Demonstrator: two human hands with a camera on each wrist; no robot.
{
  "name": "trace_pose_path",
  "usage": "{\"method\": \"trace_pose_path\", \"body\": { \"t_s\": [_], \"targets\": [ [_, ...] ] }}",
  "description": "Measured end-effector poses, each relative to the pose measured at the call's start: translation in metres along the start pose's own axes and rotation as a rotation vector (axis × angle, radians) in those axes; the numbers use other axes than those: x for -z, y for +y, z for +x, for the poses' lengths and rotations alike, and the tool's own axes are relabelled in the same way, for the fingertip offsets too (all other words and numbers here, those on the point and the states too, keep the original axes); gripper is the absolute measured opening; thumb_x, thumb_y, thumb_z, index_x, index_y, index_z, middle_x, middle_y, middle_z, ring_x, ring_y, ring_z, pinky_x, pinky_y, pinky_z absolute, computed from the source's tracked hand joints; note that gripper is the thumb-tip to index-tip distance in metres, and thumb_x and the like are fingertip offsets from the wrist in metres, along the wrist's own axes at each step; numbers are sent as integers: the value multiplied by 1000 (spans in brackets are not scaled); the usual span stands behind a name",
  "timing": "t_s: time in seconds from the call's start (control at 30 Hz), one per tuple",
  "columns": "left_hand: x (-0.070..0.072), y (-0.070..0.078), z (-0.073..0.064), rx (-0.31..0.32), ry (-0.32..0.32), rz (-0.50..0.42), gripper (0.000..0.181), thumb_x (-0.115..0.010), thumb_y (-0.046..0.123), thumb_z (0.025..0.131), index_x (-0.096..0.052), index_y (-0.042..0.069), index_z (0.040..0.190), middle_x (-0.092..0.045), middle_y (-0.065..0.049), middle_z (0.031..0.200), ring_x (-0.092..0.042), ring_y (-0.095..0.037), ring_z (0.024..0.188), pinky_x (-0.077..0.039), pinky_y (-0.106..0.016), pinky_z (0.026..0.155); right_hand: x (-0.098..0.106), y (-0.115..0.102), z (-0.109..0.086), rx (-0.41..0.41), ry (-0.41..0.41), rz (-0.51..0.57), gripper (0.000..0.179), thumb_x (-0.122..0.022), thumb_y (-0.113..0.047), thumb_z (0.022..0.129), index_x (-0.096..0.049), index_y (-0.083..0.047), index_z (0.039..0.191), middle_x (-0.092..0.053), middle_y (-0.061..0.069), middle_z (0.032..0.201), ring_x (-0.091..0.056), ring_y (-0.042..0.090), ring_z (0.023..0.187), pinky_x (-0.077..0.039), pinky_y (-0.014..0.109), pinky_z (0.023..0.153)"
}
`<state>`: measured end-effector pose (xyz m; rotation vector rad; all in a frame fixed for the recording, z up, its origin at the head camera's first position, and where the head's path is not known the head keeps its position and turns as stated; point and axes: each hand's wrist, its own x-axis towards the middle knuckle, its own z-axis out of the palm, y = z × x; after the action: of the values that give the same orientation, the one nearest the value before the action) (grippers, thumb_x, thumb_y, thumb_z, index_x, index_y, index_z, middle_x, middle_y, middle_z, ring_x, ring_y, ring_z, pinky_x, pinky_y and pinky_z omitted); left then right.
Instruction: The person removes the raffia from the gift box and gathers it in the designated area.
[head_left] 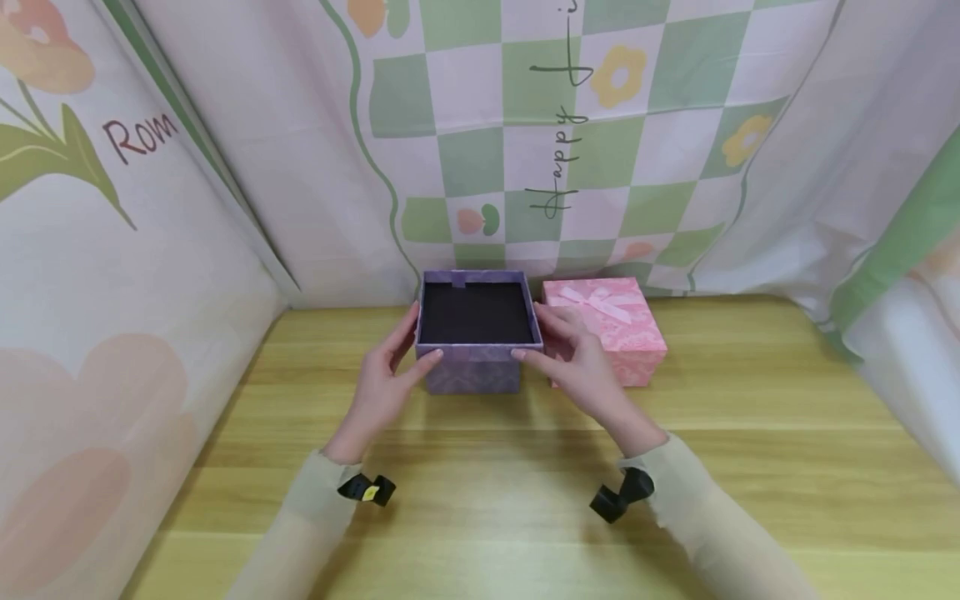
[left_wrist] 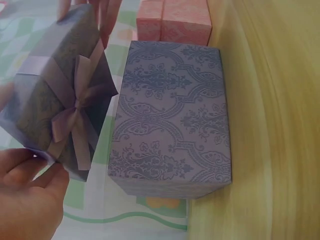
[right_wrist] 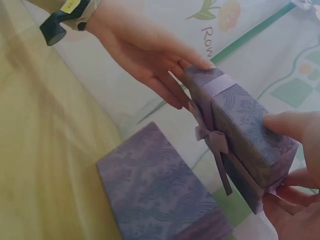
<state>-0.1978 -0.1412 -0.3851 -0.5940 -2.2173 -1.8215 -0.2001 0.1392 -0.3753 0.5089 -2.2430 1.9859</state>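
A purple patterned gift box lid [head_left: 480, 352] is held upside down, its black inside facing up in the head view. Its ribbon bow [left_wrist: 77, 105] faces downward in the left wrist view. My left hand [head_left: 378, 392] grips the lid's left side, thumb at the front corner. My right hand [head_left: 581, 367] grips the right side the same way. Just below the lid stands the matching purple box [head_left: 472, 377], its patterned face filling the middle of the left wrist view. The lid appears apart from the box, and covers the box's top in the head view.
A pink gift box [head_left: 630, 367] with a bow stands right of the purple one, partly behind my right hand. Both are on a wooden table [head_left: 480, 500] near its back edge. Printed curtains [head_left: 472, 158] hang behind and at the sides.
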Motion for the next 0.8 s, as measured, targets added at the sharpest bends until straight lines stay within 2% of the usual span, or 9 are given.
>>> {"method": "trace_pose_path", "body": {
  "t_s": [0.1,0.2,0.33,0.53,0.6,0.73,0.8],
  "targets": [
    [1,0,-3,23,2,10,74,-75,12,95,-35,8,158,-35,-2,161,-37,-16,144,-31,-29,115,0,1,-6,-13,-21,-15,72,-78,-8,91,-42,-1,153,-40,12,158,-47,24,137,-44,29,105],
    [1,0,-8,41,31,-7,76,-78,10,92,-38,7,157,-39,-3,159,-41,-18,142,-33,-34,115,0,2,-13,-10,-36,-37,72,-79,-11,92,-43,-4,154,-41,9,157,-45,21,139,-39,32,109],
    [2,-1,-15,43,55,-20,76,-81,8,89,-43,7,154,-45,-4,155,-46,-20,138,-36,-36,113,-1,3,-23,36,-54,-28,71,-79,-5,90,-44,-2,153,-43,10,156,-44,23,139,-37,38,111],
    [4,-3,-29,27,20,-21,80,-85,8,85,-45,10,154,-46,-3,155,-47,-20,137,-37,-39,113,-1,8,-39,117,-55,-40,75,-79,4,87,-44,-2,153,-40,9,158,-45,26,139,-38,31,109],
    [5,-4,-34,21,7,-21,81,-86,7,83,-45,10,154,-46,-4,155,-48,-22,137,-36,-44,113,-1,10,-44,126,-61,-47,74,-79,3,87,-45,-3,153,-41,7,158,-45,24,139,-39,29,109],
    [7,-4,-45,20,-21,11,82,-88,8,81,-48,12,153,-49,-5,152,-50,-24,136,-37,-46,112,-2,13,-57,128,-88,-45,75,-80,1,87,-45,-6,153,-41,6,158,-42,23,141,-38,30,110],
    [9,-3,-51,35,-25,43,82,-89,11,81,-49,14,152,-50,-4,152,-50,-23,135,-38,-43,112,-3,13,-64,119,-101,-43,75,-80,0,87,-45,-7,154,-41,5,158,-42,22,142,-38,30,109]
  ]
}}
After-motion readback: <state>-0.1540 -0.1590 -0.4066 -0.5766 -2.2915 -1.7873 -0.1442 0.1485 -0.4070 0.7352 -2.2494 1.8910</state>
